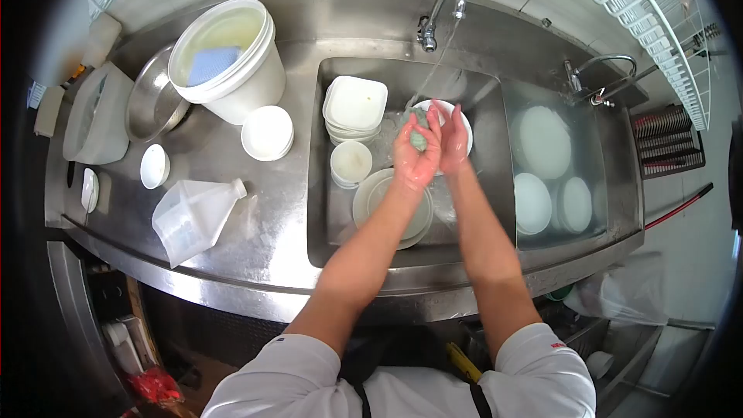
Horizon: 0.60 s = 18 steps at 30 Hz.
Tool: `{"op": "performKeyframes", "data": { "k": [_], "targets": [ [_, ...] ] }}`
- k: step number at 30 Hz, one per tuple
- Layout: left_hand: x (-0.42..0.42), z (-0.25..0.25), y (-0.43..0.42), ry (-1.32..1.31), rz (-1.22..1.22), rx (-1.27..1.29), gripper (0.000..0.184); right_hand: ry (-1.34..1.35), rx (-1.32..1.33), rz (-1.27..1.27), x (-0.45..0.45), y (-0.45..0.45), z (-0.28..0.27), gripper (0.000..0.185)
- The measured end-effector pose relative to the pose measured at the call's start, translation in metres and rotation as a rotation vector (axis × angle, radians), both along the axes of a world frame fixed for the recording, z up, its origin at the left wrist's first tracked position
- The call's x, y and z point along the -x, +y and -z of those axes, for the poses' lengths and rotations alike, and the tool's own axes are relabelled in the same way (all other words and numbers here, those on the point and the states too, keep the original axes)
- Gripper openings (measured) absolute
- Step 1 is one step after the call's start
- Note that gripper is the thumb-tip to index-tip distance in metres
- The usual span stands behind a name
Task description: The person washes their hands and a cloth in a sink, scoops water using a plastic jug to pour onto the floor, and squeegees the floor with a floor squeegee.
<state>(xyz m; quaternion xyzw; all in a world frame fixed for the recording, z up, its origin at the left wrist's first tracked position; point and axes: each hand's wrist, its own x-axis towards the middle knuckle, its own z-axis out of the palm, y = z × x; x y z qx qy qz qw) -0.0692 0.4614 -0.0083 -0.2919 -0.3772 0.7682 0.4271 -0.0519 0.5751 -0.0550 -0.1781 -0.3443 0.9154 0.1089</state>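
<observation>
My left hand [414, 162] is closed around a greenish scrubbing pad [419, 136] over the sink [507, 178]. Right beside it, my right hand [455, 139] has its fingers stretched out, its palm turned toward the pad. Water runs from the tap [457, 1] down to the hands. Below them lies a white bowl [467, 125], partly hidden by my right hand. To the left in the same basin are stacked square white dishes [357, 102], small round bowls [351, 161] and round plates [370, 200], these partly covered by my left forearm.
The right basin [561, 205] holds water with white plates [544, 142] in it. On the left counter stand a white bucket [267, 70] with a blue sponge [213, 64], a metal bowl [147, 101], white bowls [268, 133] and a translucent jug [197, 217]. A wire rack [642, 11] hangs above right.
</observation>
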Motion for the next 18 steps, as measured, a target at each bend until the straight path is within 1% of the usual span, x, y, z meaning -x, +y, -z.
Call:
{"op": "performKeyframes", "data": {
  "k": [1, 3, 4, 5, 7, 9, 11, 13, 15, 16, 17, 18],
  "targets": [
    [-0.007, -0.004, 0.003, 0.049, -0.047, -0.073, 0.026, 0.031, 0.139, 0.041, -0.007, -0.017, 0.008, 0.061],
    [-0.027, -0.009, 0.017, 0.141, -0.135, -0.224, 0.025, 0.507, 0.507, -0.489, -0.018, -0.053, -0.010, 0.068],
    [-0.038, -0.017, 0.024, 0.072, -0.157, -0.196, 0.021, 0.544, 0.520, -0.398, -0.015, -0.072, -0.030, 0.065],
    [-0.046, -0.022, 0.025, 0.105, -0.172, -0.174, 0.020, 0.580, 0.532, -0.307, -0.013, -0.092, -0.053, 0.062],
    [-0.055, -0.037, 0.023, 0.181, -0.208, -0.130, 0.018, 0.656, 0.546, -0.192, -0.014, -0.097, -0.063, 0.057],
    [-0.059, -0.064, 0.011, 0.198, -0.153, -0.171, 0.018, 0.731, 0.557, -0.139, -0.016, -0.090, -0.055, 0.053],
    [-0.057, -0.074, 0.000, 0.198, -0.110, -0.254, 0.018, 0.803, 0.565, -0.098, -0.018, -0.084, -0.049, 0.048],
    [-0.053, -0.072, -0.010, 0.178, -0.075, -0.382, 0.018, 0.774, 0.620, -0.163, -0.017, -0.074, -0.046, 0.040],
    [-0.047, -0.065, -0.026, 0.258, 0.143, -0.346, 0.017, 0.642, 0.722, -0.325, -0.013, -0.059, -0.047, 0.029],
    [-0.043, -0.061, -0.035, 0.298, 0.251, -0.324, 0.017, 0.489, 0.776, -0.403, -0.015, -0.047, -0.037, 0.026],
    [-0.040, -0.055, -0.041, 0.344, 0.301, -0.279, 0.016, 0.336, 0.826, -0.478, -0.018, -0.031, -0.022, 0.024],
    [-0.037, -0.048, -0.048, 0.390, 0.351, -0.234, 0.015, 0.196, 0.690, -0.503, -0.016, -0.031, -0.028, 0.021]
  ]
}}
